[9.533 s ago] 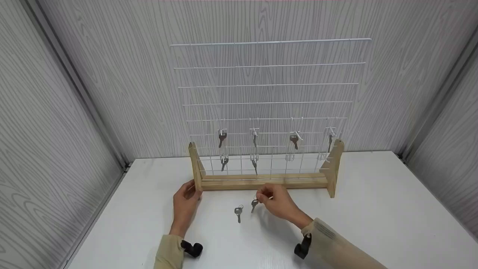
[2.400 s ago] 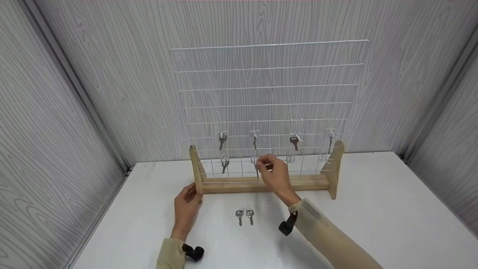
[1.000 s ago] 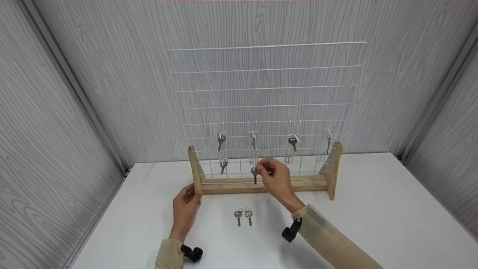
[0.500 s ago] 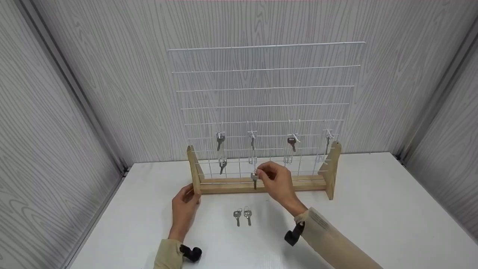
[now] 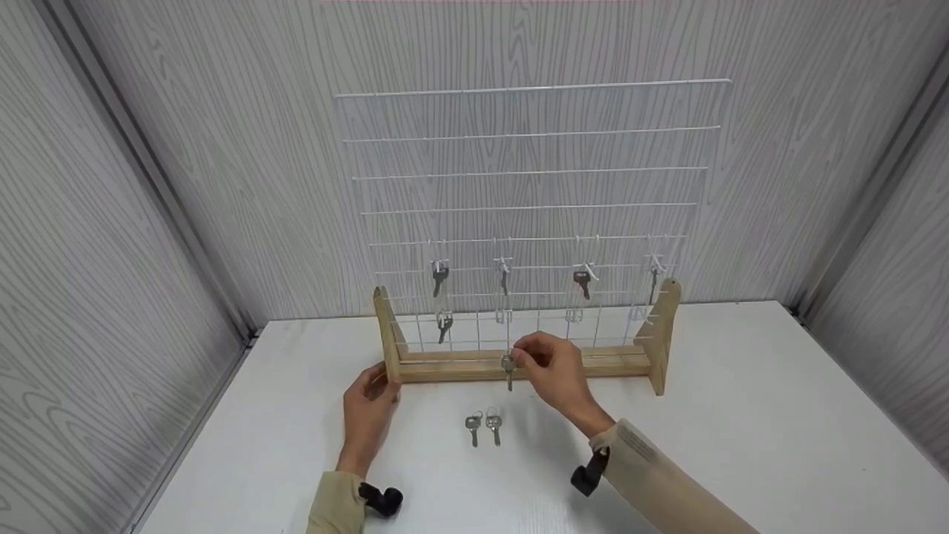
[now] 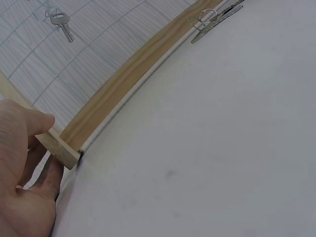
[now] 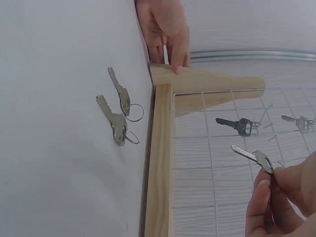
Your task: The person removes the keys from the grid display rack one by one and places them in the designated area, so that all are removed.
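Note:
My right hand (image 5: 557, 374) pinches a silver key (image 5: 508, 363) near its ring, blade pointing down in the head view. It hangs in front of the lower part of a white wire grid rack with a wooden base (image 5: 445, 371). In the right wrist view the same key (image 7: 257, 158) shows between thumb and fingertips. My left hand (image 5: 367, 409) grips the foot of the rack's left wooden end piece (image 6: 61, 150), thumb on the near side. Two silver keys (image 5: 474, 424) with rings lie side by side on the white table before the rack.
Along the upper row of hooks hang several keys, among them a dark one (image 5: 440, 276) at the left. One key (image 5: 445, 326) hangs on the lower row's left hook; the other lower hooks (image 5: 574, 314) carry none. Grey wood-grain panels (image 5: 815, 148) enclose the back and sides.
My right hand has drawn the key off the lower hook second from left and lowered it toward the base. A second key has joined the one on the table since the earliest frame.

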`<action>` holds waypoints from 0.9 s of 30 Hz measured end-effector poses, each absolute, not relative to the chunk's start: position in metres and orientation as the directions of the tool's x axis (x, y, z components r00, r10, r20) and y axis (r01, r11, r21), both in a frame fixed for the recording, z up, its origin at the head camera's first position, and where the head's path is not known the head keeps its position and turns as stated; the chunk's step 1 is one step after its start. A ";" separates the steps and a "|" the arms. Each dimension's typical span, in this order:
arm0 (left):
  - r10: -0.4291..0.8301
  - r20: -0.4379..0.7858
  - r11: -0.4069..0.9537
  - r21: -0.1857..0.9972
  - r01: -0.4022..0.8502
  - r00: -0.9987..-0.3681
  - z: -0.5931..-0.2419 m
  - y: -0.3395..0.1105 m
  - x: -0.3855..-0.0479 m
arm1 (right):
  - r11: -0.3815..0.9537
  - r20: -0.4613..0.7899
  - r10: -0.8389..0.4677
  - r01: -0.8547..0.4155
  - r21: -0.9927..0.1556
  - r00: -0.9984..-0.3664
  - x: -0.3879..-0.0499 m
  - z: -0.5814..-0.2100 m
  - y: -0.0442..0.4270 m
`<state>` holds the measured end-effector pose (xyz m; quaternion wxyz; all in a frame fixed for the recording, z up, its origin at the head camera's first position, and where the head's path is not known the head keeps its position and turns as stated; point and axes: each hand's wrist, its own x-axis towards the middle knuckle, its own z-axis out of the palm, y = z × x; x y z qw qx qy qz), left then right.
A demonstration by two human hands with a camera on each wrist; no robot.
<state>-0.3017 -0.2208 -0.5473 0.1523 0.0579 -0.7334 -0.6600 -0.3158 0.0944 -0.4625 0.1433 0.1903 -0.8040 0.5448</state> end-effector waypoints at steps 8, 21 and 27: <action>-0.302 0.135 0.150 0.984 0.093 -0.944 -0.549 -0.221 -0.303 | 0.320 0.376 -0.181 -0.416 -0.851 -0.909 -0.313 -0.479 0.095; -0.311 0.167 0.144 0.981 0.128 -0.936 -0.551 -0.221 -0.305 | 0.346 0.328 -0.231 -0.392 -0.852 -0.916 -0.311 -0.499 0.097; -0.307 0.172 0.140 0.981 0.135 -0.936 -0.551 -0.221 -0.305 | 0.352 0.264 -0.265 -0.348 -0.869 -0.927 -0.314 -0.508 0.099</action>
